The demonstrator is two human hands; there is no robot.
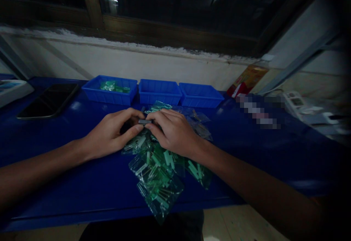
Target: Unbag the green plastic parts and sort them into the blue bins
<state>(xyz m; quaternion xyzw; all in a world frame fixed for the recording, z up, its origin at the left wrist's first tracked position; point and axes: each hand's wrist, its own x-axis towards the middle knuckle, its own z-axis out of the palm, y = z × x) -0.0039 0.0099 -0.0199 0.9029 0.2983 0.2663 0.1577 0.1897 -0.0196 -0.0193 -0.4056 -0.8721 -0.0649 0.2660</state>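
Above a heap of small clear bags (159, 168) my two hands meet. Between their fingertips is a short, dark grey rod-like piece (144, 121). My left hand (117, 129) pinches its left end with thumb and forefinger. On its right end, the thumb and fingers of my right hand (171, 129) are closed. The bags beneath hold green strips and thin pin-like pieces; my right forearm passes over some of them. Behind my right hand lie more clear bags (201, 122) with brownish contents, partly hidden by it.
Three blue bins stand along the wall: the left bin (109, 96) contains green bagged pieces, beside the middle bin (160, 98) and the right bin (201, 100). A black phone (49, 100) lies at left on the blue table (82, 182). A power strip (294, 100) sits at far right.
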